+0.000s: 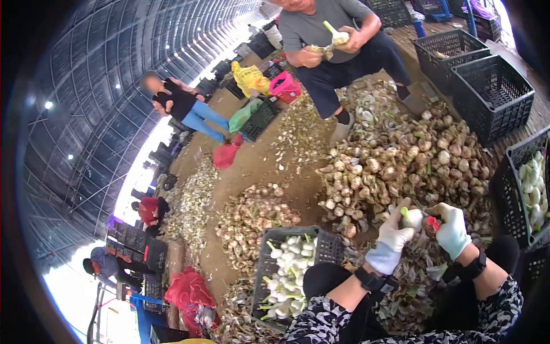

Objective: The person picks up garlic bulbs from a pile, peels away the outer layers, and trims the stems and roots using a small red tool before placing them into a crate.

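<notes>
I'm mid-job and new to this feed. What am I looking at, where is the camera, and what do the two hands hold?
No machine here: one camera sits on someone's head, looking down at their gloved hands. The left hand grips a white garlic bulb; the right hand grips a red-handled tool beside it. On the ground ahead lies a pile of brownish bulbs. A black crate to the left holds white ones. A co-worker sits opposite, also holding a bulb.

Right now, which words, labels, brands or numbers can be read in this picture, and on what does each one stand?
None can be read. The black crates, red bags and wrist bands show no legible text. The garlic bulb in the left hand and the red tool in the right hand carry none.
</notes>
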Demonstrator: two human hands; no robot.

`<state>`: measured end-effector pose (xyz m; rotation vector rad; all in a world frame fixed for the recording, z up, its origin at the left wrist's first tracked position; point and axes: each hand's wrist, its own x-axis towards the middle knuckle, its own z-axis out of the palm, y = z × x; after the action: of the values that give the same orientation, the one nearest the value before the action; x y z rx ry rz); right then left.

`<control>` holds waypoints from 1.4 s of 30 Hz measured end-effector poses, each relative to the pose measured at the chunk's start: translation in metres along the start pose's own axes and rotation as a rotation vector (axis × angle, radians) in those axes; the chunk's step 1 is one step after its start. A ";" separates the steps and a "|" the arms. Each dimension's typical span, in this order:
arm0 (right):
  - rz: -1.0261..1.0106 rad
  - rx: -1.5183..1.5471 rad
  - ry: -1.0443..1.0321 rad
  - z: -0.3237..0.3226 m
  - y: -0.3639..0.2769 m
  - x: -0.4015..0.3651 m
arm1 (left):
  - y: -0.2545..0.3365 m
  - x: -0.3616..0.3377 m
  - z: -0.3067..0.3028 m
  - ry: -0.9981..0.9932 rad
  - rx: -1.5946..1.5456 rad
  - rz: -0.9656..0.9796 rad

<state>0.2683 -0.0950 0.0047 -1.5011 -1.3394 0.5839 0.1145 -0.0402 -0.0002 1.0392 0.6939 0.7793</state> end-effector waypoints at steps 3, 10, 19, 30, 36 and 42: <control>-0.048 -0.023 0.015 0.003 0.001 -0.001 | -0.004 0.001 -0.004 -0.014 -0.014 -0.016; -0.072 -0.140 0.051 0.011 0.004 0.005 | -0.008 -0.002 -0.014 -0.062 -0.113 0.043; 0.334 0.925 -0.247 -0.001 0.007 0.006 | 0.007 0.000 -0.017 -0.217 -0.479 -0.015; 0.262 0.665 -0.110 0.001 0.039 0.021 | 0.013 0.005 -0.021 0.312 -0.525 -0.021; -0.121 -0.550 -0.046 0.009 0.033 0.010 | 0.013 0.005 -0.031 0.345 -0.602 -0.044; -0.205 -0.297 -0.210 0.023 0.044 0.013 | 0.034 -0.021 -0.050 0.409 -0.617 0.012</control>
<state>0.2714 -0.0702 -0.0398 -1.5419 -1.7811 0.4332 0.0552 -0.0230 0.0167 0.3240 0.7228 1.1410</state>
